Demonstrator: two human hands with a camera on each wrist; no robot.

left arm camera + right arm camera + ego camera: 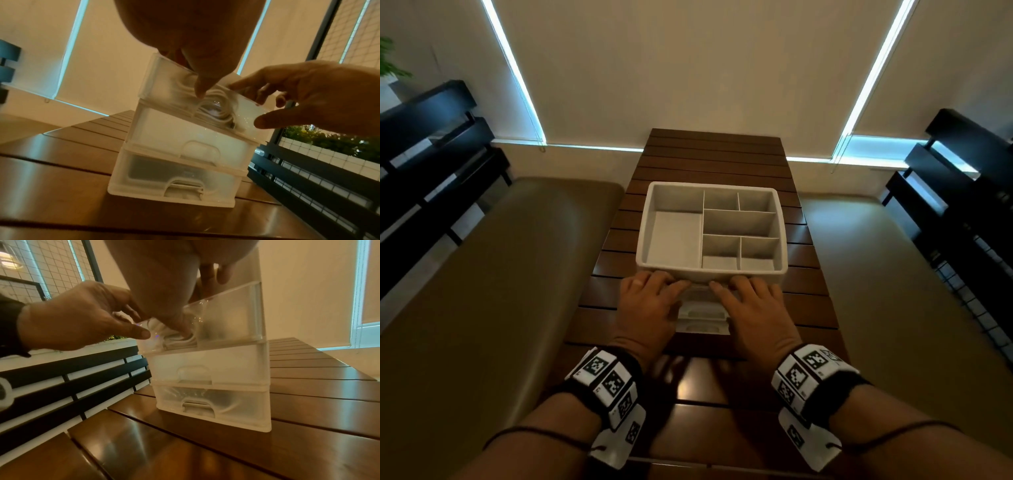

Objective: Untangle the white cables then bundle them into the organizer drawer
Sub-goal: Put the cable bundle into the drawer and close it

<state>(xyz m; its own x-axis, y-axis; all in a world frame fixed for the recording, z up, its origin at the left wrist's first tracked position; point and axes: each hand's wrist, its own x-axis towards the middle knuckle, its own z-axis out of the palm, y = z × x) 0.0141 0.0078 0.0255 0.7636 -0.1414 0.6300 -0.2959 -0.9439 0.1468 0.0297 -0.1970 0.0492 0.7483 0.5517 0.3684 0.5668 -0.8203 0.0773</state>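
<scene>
A white organizer (709,272) with a compartment tray on top stands mid-table. Its top drawer (700,294) is pulled out slightly toward me. Coiled white cables (213,112) lie inside it, seen through the translucent front (228,318). My left hand (654,291) holds the drawer front at its left end, thumb (199,91) on the outside, fingers over the rim. My right hand (748,293) holds the right end the same way, its thumb (185,331) on the front and the fingers (211,275) curled over the rim. In the right wrist view the cables (176,337) bunch behind my thumb.
The organizer stands on a dark slatted wooden table (715,154). Two lower drawers (185,146) sit closed below the top one. Padded benches (500,274) flank the table, with black slatted racks (431,154) beyond. Drawn blinds cover the far wall.
</scene>
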